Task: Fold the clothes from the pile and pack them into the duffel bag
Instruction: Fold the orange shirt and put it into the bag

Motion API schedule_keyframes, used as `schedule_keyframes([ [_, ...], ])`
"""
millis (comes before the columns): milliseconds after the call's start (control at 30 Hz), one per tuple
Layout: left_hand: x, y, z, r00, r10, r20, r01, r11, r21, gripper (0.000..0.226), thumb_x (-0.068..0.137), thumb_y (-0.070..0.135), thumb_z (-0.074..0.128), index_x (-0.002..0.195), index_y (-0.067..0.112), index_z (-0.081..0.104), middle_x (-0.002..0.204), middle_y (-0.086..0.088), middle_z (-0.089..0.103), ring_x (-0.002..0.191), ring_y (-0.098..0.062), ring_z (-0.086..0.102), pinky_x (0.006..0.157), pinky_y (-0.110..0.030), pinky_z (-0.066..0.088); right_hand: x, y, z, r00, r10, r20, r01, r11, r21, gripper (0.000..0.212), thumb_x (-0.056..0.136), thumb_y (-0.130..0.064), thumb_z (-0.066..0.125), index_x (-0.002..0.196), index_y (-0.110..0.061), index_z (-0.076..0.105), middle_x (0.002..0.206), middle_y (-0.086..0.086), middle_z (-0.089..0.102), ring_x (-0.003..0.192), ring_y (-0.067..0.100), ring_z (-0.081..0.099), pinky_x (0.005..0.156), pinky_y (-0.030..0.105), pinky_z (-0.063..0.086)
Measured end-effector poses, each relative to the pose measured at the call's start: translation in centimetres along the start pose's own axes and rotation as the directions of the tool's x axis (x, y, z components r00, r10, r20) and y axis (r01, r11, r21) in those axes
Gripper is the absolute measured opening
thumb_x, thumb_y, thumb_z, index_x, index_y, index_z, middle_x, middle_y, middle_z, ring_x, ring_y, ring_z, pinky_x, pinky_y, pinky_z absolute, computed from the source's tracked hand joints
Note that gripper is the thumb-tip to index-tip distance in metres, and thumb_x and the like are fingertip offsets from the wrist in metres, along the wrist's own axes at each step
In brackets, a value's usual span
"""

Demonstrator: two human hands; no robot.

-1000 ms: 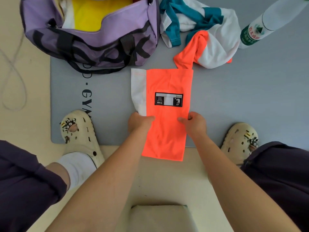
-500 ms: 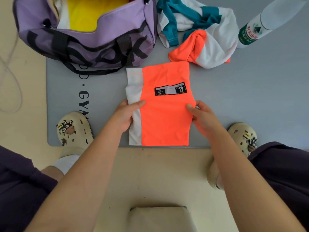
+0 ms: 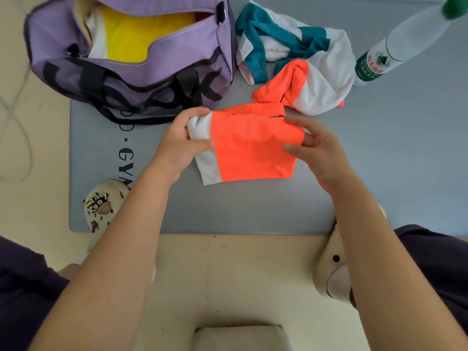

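A folded orange and white garment [image 3: 249, 145] hangs just above the grey mat, gripped on both sides. My left hand [image 3: 183, 140] pinches its white left edge, and my right hand [image 3: 314, 145] holds its orange right edge. The purple duffel bag [image 3: 157, 79] lies open at the upper left, with yellow and white clothes [image 3: 131, 36] inside. The pile of unfolded clothes [image 3: 298, 64], teal, white and orange, lies to the right of the bag, just beyond the held garment.
A plastic water bottle [image 3: 387, 54] with a green label lies at the upper right on the grey gym mat [image 3: 379, 160]. My two cream clogs [image 3: 101, 203] rest at the mat's near edge. A pale cushion [image 3: 240, 338] sits at the bottom centre.
The orange garment was folded in half from a long strip into a compact rectangle. Both hands then slid up its sides and lifted it off the mat, toward the bag.
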State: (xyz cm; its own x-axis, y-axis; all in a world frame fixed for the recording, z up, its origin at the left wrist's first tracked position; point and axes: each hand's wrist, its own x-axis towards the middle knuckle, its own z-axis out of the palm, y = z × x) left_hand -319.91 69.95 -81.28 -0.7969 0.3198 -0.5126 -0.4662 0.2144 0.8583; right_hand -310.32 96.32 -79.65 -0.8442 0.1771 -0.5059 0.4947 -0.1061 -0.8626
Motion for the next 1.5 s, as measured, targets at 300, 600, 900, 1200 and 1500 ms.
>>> schedule_keyframes([
  [300, 0.3, -1.4, 2.0, 0.993, 0.111, -0.041, -0.072, 0.841, 0.536, 0.049, 0.074, 0.004, 0.073, 0.118, 0.025, 0.065, 0.119, 0.012, 0.064, 0.113, -0.01, 0.056, 0.088, -0.017, 0.039, 0.3, 0.2, 0.7, 0.977, -0.167, -0.13, 0.028, 0.712, -0.701, 0.041, 0.078, -0.009, 0.072, 0.116, -0.021, 0.068, 0.102, 0.005, 0.072, 0.09, 0.025, 0.064, 0.088, 0.04, 0.049],
  [600, 0.4, 1.0, 0.0, 0.965, 0.262, 0.0, -0.178, 0.656, 0.733, 0.022, 0.075, 0.023, 0.083, 0.095, 0.02, 0.076, 0.126, -0.002, 0.048, 0.124, -0.022, 0.037, 0.098, -0.018, 0.027, 0.5, -2.0, -1.7, 0.987, -0.149, 0.064, 0.156, 0.766, -0.623, 0.025, 0.083, -0.008, 0.071, 0.106, -0.012, 0.063, 0.108, 0.003, 0.058, 0.1, 0.013, 0.052, 0.093, 0.027, 0.041],
  [900, 0.5, 3.7, -2.4, 0.927, -0.082, 0.367, 0.108, 0.993, -0.052, 0.014, 0.073, 0.011, 0.076, 0.082, 0.019, 0.07, 0.082, 0.003, 0.072, 0.074, -0.01, 0.067, 0.069, -0.022, 0.055, 1.0, -2.0, -3.2, 0.961, 0.108, 0.255, -0.111, 0.994, -0.001, 0.033, 0.084, -0.039, 0.069, 0.106, -0.017, 0.059, 0.09, 0.001, 0.061, 0.081, 0.013, 0.058, 0.068, 0.026, 0.053],
  [1200, 2.0, -6.7, -0.3, 0.939, -0.256, -0.23, 0.313, 0.914, 0.259, 0.04, 0.079, 0.017, 0.077, 0.111, 0.023, 0.055, 0.097, 0.008, 0.064, 0.084, -0.006, 0.062, 0.07, -0.022, 0.048, 3.5, 5.8, -0.4, 0.93, 0.114, -0.35, -0.293, 0.805, -0.516, 0.048, 0.084, -0.031, 0.074, 0.122, -0.013, 0.05, 0.089, 0.004, 0.057, 0.073, 0.02, 0.054, 0.056, 0.026, 0.037],
  [1500, -3.1, -11.1, 2.7, 0.858, -0.129, -0.498, 0.389, 0.796, 0.463, 0.053, 0.079, 0.048, 0.07, 0.058, 0.011, 0.039, 0.054, -0.002, 0.043, 0.053, -0.022, 0.039, 0.05, -0.033, 0.027, -1.4, 10.2, 2.7, 0.882, 0.123, -0.455, -0.401, 0.702, -0.588, 0.051, 0.081, -0.052, 0.07, 0.067, -0.012, 0.042, 0.061, 0.002, 0.045, 0.062, 0.026, 0.044, 0.056, 0.036, 0.027],
])
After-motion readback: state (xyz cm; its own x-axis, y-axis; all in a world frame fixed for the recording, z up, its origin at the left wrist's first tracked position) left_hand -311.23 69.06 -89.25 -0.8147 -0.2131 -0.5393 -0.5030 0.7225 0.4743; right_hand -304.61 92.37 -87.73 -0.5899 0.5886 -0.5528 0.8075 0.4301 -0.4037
